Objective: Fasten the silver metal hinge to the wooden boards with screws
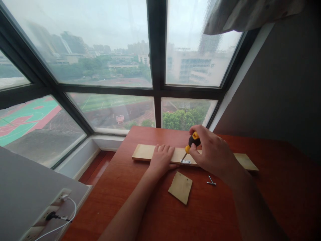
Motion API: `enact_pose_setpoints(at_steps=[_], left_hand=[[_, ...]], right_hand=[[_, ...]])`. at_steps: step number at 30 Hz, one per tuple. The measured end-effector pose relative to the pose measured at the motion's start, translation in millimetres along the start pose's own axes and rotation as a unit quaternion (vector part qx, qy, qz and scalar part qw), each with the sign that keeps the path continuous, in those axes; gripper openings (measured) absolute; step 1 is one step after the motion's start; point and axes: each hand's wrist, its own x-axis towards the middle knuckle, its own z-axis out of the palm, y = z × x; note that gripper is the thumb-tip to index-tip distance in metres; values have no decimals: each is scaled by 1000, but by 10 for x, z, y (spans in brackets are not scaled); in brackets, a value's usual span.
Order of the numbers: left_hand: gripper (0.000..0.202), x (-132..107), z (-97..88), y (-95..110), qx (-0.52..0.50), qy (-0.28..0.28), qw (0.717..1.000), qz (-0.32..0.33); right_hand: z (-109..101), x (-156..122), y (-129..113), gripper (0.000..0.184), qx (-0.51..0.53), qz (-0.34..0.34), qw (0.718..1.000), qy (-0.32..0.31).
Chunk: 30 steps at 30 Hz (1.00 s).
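Note:
A long pale wooden board lies across the table. My left hand rests flat on it, fingers stretched over the top and thumb along the near edge. My right hand grips a yellow and black screwdriver, held at a slant. Its tip reaches down to a small white or metal plate on the board's near edge; whether a screw sits under the tip is too small to tell. Behind my right hand part of the board is hidden.
On the reddish-brown table a small square wood piece with two holes lies nearer me. A few screws lie right of it. Another wood piece shows beyond my right wrist. Windows stand behind; wall sockets hold plugged cables.

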Motion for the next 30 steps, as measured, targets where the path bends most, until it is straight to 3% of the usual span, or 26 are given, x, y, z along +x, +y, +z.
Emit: enact_pose_setpoints(at_steps=[8,13,21,26,30], left_hand=[[73,5,-17,6,-3,-1,1000,-4],[72,9,-44,15,-10,-10,1000,-4],[73,2,-24,9,-7,-3,1000,-3],[74,3,-25,11,-8,-6,1000,-1],[73,3,-30,16,-7,-9,1000,-6]], right_hand=[[46,18,3,19,-5,10,1000,15],[18,-9,-24,35,42,-18,999,-3],[28,21,22,21,-11,23,1000,3],[-4,-8,0,39,21,-5,1000,-11],[5,-7,-17,31,-11,2,1000,8]])
